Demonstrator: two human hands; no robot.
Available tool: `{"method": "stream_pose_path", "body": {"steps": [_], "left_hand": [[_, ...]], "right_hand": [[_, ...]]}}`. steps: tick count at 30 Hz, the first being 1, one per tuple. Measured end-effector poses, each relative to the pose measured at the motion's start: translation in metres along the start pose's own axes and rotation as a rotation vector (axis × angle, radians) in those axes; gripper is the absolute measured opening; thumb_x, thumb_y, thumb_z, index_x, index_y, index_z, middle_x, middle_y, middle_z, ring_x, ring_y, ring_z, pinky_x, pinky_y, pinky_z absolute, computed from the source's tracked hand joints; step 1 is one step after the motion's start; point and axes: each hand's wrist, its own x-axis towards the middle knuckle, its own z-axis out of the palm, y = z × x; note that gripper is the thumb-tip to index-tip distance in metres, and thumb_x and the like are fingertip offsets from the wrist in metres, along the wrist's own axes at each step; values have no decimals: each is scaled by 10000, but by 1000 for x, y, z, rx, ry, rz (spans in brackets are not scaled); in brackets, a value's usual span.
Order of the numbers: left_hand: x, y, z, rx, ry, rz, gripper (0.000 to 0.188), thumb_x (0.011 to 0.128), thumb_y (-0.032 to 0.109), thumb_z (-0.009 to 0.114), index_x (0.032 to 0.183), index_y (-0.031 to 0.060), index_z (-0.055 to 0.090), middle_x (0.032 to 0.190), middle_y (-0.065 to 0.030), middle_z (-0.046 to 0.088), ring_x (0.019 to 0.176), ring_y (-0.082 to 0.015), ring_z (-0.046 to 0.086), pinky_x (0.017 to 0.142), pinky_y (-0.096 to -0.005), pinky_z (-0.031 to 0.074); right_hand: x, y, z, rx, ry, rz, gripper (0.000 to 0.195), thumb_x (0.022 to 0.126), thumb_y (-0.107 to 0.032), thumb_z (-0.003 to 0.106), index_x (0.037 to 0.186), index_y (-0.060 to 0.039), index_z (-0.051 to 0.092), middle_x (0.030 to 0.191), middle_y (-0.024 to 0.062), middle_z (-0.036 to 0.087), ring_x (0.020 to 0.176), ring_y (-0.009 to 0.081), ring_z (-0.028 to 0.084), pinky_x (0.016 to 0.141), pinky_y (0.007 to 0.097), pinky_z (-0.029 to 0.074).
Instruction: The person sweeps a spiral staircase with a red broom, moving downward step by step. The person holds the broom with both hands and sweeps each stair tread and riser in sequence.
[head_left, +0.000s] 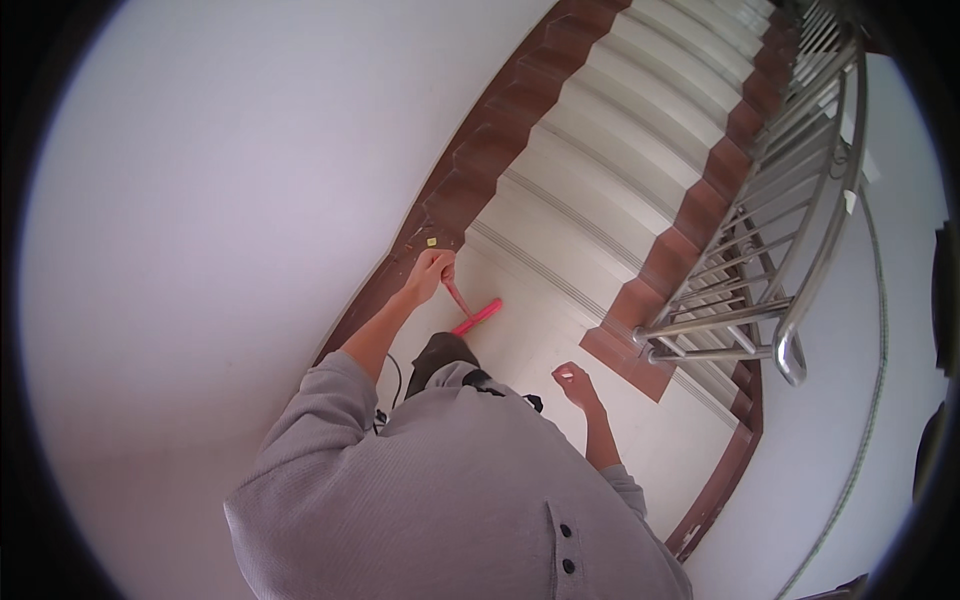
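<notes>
My left hand (431, 274) is closed around the upper end of a pink T-shaped tool (477, 316), perhaps a long-handled dustpan or a broom. Its straight bar lies low over the pale landing floor (525, 341), near my dark trouser leg (442, 356). Just beyond that hand, a small yellow scrap (431, 241) and some loose bits rest on the brown tiled border (450, 221). To the right, my right hand (577, 386) hovers over the landing with its fingers curled. A light patch shows within the curl; whether it is floor or a held thing is unclear.
Pale steps (592, 165) with brown borders run away toward the upper right. A metal stair railing (787, 307) ends close to my right hand. The white wall (210, 225) stands along my left side. A greenish rope or cable (883, 315) hangs at the far right.
</notes>
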Motion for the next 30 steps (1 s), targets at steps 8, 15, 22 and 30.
{"method": "stream_pose_path", "body": {"steps": [8,15,22,30], "left_hand": [[62,-16,24,9,182,94,396,898,200,481,526,103,387,500,30,370,454,-65,332,423,-256,209],[190,-26,47,-31,-73,28,332,899,128,480,579,119,390,519,38,341,488,-67,335,440,-252,245],[274,-47,111,-1,-144,-160,345,905,158,468,583,124,348,524,24,315,492,-75,297,448,-274,225],[354,-122,158,325,36,-189,350,930,169,460,592,107,395,520,-1,352,506,-101,401,451,-275,313]], "right_hand": [[44,49,-17,177,45,76,117,886,-146,598,952,-61,643,887,69,679,813,167,638,749,314,515],[-19,128,-67,-24,124,559,106,803,-212,653,882,-143,671,873,80,686,849,239,647,727,379,511],[-43,115,-107,278,527,723,257,842,-298,586,949,-75,659,928,127,688,894,260,653,772,382,515],[1,235,-99,166,187,810,385,805,-405,598,874,-38,690,889,206,681,872,371,653,752,451,513]]}}
